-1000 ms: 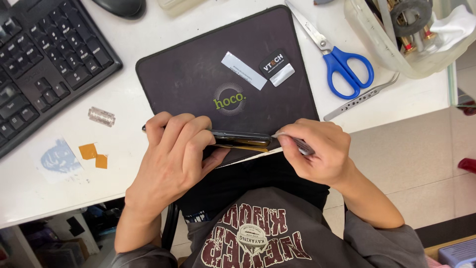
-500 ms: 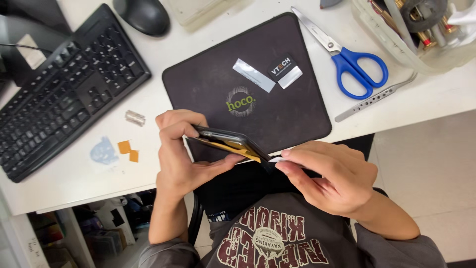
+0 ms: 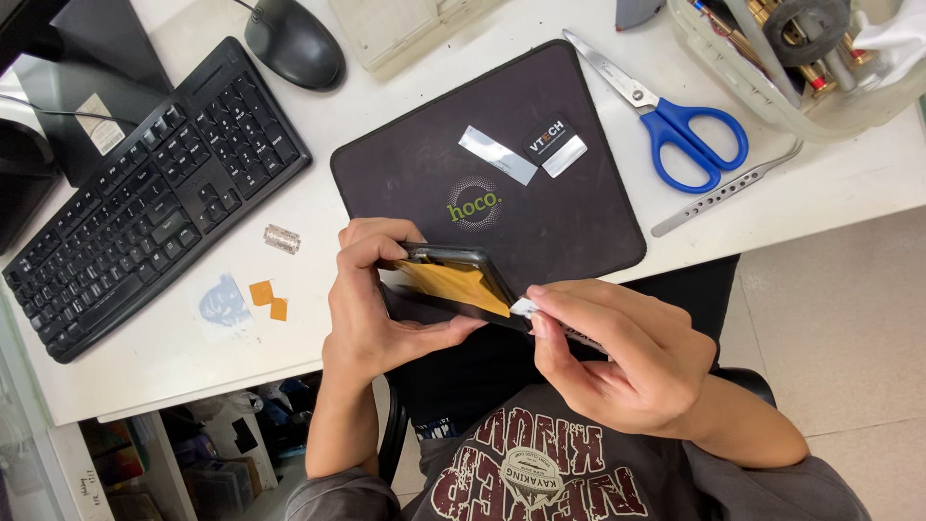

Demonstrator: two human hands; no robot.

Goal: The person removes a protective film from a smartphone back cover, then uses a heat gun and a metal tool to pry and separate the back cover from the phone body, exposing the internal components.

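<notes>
Left hand point(image 3: 381, 309) around phone point(image 3: 453, 282); tool-filled clear tub point(image 3: 772, 101) nearby.

One black keyboard point(image 3: 145, 198), one black mouse point(image 3: 294, 43), one blue-handled scissors point(image 3: 675, 121), one steel tweezers point(image 3: 723, 190), two orange paper squares point(image 3: 267, 299), one dark work mat point(image 3: 405, 183).

Bare mat point(image 3: 405, 183) ahead of both hands; keyboard point(image 3: 145, 203) left, scissors point(image 3: 675, 116) and tweezers point(image 3: 723, 193) right.

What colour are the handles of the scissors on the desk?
Bright blue, with silver blades. The scissors lie right of the dark mat, clearest in the head view.
</notes>
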